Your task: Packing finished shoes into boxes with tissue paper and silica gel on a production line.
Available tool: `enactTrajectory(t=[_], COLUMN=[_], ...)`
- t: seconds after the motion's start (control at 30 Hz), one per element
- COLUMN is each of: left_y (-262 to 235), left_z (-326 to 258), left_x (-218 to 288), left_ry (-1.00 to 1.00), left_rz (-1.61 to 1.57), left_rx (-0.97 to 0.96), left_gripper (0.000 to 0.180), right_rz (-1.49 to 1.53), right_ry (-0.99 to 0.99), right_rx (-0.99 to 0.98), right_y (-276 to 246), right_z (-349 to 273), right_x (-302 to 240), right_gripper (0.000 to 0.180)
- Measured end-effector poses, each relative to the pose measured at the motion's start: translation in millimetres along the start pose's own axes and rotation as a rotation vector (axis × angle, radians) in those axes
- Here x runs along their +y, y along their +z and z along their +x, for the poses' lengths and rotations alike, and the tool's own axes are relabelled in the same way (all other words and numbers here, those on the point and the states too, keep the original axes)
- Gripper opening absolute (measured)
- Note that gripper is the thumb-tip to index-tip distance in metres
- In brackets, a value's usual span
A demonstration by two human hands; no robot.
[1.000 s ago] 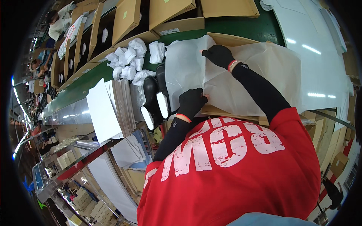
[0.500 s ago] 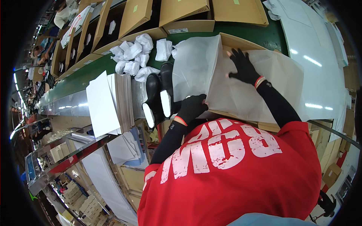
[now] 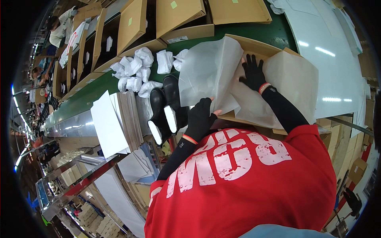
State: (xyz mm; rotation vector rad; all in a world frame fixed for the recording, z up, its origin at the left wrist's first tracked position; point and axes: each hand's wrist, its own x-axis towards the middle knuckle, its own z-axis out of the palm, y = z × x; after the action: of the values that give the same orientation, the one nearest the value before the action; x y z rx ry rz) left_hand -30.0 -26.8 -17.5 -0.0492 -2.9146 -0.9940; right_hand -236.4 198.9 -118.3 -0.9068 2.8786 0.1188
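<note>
Near the right end of the green counter point(image 3: 279, 35), an open cardboard box point(image 3: 254, 46) is sitting close to the near edge, and a large translucent paper sheet point(image 3: 291, 85) is lining it and draping over its left wall onto the counter. The right hand point(image 3: 253, 73), in a black fingerless glove, is lying over the paper inside the box with its fingers spread wide. The left hand point(image 3: 200, 118), gloved alike, is bending at the sheet's near-left part, thumb and forefinger apart; whether it is pinching the paper I cannot tell. Just left of the sheet, two black boots point(image 3: 157, 104) are lying side by side, their white soles facing the near edge. Beyond them white paper wads point(image 3: 145, 57) are clustering, while open boxes point(image 3: 131, 23) are lining the counter's far edge.
</note>
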Motion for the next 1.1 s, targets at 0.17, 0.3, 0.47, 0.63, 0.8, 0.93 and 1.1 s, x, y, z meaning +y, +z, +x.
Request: enactTrajectory(t=[0.17, 0.3, 0.47, 0.63, 0.8, 0.93, 1.1], left_y=[10, 11, 19, -44, -146, -81, -92], left_z=[1, 3, -12, -46, -116, -180, -167], left_x=[1, 20, 6, -11, -42, -102, -101], left_ry=[0.021, -0.006, -0.013, -0.105, -0.601, -0.637, -0.811], left_rz=[0.028, 0.018, 0.007, -0.108, -0.066, 0.105, 0.045], left_rx=[0.059, 0.077, 0.036, 0.299, 0.148, 0.24, 0.528], left_gripper=[0.052, 0.051, 0.052, 0.051, 0.096, 0.087, 0.053], right_rz=[0.047, -0.105, -0.068, 0.07, 0.003, 0.09, 0.38], right_ry=[-0.309, -0.277, -0.254, -0.171, -0.13, -0.166, -0.263], right_rx=[-0.224, -0.25, -0.293, -0.296, -0.382, -0.271, -0.123], right_y=[-20, -22, -23, 0, -5, -26, -51], right_z=[-35, -24, -25, -31, -28, -34, -53], right_x=[0, 28, 15, 7, 4, -11, -33], right_gripper=[0.124, 0.128, 0.131, 0.136, 0.146, 0.143, 0.132])
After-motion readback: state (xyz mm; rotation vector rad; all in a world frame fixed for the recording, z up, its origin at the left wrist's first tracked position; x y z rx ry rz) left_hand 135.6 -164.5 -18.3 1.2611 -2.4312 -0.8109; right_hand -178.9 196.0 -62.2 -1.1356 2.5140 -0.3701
